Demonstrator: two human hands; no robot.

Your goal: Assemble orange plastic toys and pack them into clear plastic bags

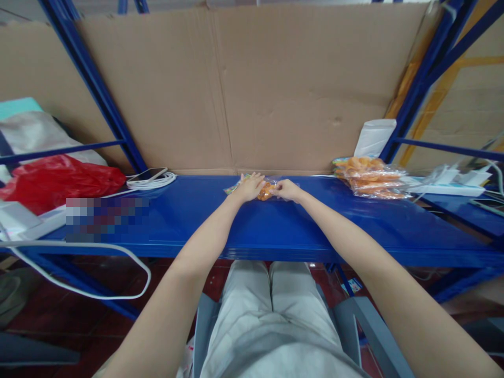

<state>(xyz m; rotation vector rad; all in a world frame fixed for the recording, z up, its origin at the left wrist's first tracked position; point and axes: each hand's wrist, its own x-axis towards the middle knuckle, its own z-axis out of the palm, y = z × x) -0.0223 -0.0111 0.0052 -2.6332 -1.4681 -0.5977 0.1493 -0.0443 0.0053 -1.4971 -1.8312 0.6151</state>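
Left hand point(250, 187) and right hand point(286, 190) grip orange packet point(266, 192) by back edge of shelf point(275, 231).

Dressed in pale, off-white trousers point(271, 304) at 6 o'clock, with soft folds and a dark gap between the two legs. Wearing a light grey top point(275, 357), its edge across the lap. Bare along the left arm point(189, 273) and right arm point(354, 252), from 7 and 5 o'clock up to the left hand point(250, 187) and right hand point(287, 190).
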